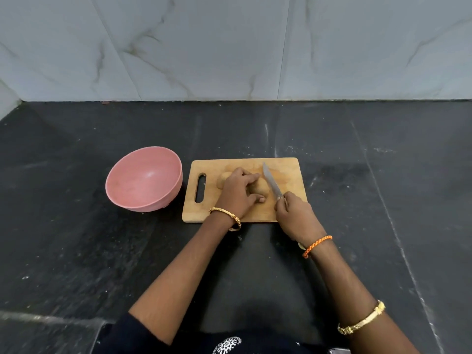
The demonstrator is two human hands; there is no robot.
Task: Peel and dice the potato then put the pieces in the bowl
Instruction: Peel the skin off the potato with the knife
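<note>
A pale brown potato (263, 189) lies on the wooden cutting board (286, 172) in the middle of the counter. My left hand (238, 192) lies over it, fingers and thumb curled round it, hiding most of it; one end shows at the left. My right hand (296, 217) grips the handle of a knife (272, 182), whose blade points away from me and rests against the potato's right side. A pink bowl (120, 185), with nothing in it, stands just left of the board.
The board has a handle slot (201, 187) at its left end. The dark stone counter (370, 175) stretches all round it, and a marble-tiled wall (229, 47) rises at its back edge.
</note>
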